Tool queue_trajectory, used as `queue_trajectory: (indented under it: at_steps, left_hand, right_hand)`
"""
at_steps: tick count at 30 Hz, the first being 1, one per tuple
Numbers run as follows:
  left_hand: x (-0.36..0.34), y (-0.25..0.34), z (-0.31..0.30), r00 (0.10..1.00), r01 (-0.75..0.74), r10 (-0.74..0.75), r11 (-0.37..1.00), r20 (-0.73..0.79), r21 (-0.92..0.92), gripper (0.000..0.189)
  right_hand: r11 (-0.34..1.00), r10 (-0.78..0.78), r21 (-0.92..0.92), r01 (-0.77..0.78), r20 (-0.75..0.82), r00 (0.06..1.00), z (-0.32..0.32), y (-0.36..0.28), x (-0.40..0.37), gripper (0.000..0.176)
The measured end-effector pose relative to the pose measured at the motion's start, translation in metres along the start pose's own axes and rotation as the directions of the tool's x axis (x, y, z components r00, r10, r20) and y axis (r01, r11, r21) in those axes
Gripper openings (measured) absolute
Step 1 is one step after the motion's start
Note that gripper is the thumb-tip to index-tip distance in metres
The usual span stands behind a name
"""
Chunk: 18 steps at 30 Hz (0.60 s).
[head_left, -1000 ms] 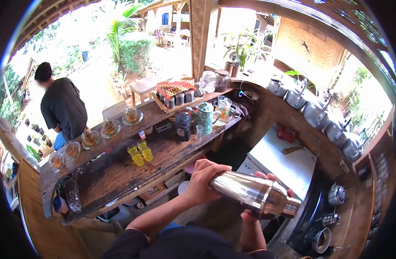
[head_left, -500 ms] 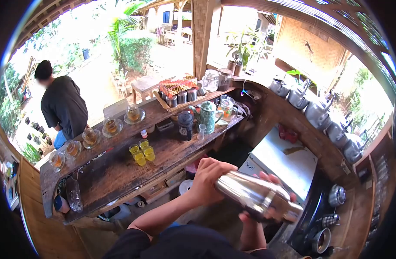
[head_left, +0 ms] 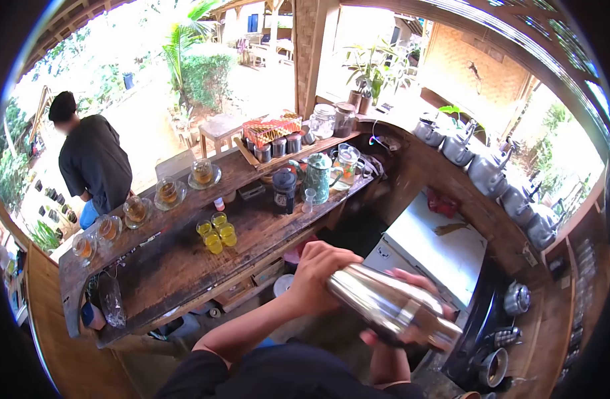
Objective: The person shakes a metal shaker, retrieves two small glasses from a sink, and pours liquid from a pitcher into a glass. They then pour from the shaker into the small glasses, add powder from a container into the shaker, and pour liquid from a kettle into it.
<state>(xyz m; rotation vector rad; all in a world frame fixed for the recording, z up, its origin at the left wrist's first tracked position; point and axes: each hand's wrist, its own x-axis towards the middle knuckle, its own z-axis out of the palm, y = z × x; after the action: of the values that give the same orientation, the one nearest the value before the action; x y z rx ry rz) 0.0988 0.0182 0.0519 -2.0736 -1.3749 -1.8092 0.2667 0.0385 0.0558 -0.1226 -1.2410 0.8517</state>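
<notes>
A shiny metal cocktail shaker [head_left: 375, 298] is held slantwise in front of my body, its narrow cap end low on the right. My left hand [head_left: 316, 276] is wrapped over the wide upper-left end. Around the far side and the cap half, my right hand [head_left: 419, 282] grips the shaker; some of its fingers are hidden or blurred. Beyond the hands, several small glasses of yellow liquid [head_left: 227, 235] stand grouped on the wooden counter [head_left: 175, 266]. Farther right on it are a dark French press [head_left: 284, 191], a speckled green enamel pot [head_left: 317, 178] and a small clear glass [head_left: 309, 201].
Several glass cups on saucers [head_left: 202, 173] line the raised ledge. A person [head_left: 95, 163] in a dark shirt is outside at left. Metal kettles [head_left: 488, 174] stand along the right ledge. A white-topped cabinet [head_left: 445, 246] and a stove [head_left: 474, 352] are at right.
The shaker and both hands have shifted slightly left, and the shaker's cap end is blurred by motion. Both hands keep their grip. The whole view has shifted a little.
</notes>
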Motion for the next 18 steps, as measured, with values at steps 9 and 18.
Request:
queue_trajectory:
  at_steps: [9,18]
  left_hand:
    - [-0.014,-0.021,-0.005,0.977,0.197,-0.199,0.980,0.070,0.039,0.055]
    - [-0.067,-0.054,0.005,0.889,0.451,-0.443,0.890,0.117,-0.060,0.057]
  right_hand:
    - [0.996,-0.075,-0.031,0.079,0.110,0.991,-0.017,0.048,-0.010,0.128]
    - [0.870,0.296,-0.409,-0.275,-0.013,0.955,-0.004,0.092,-0.048,0.114]
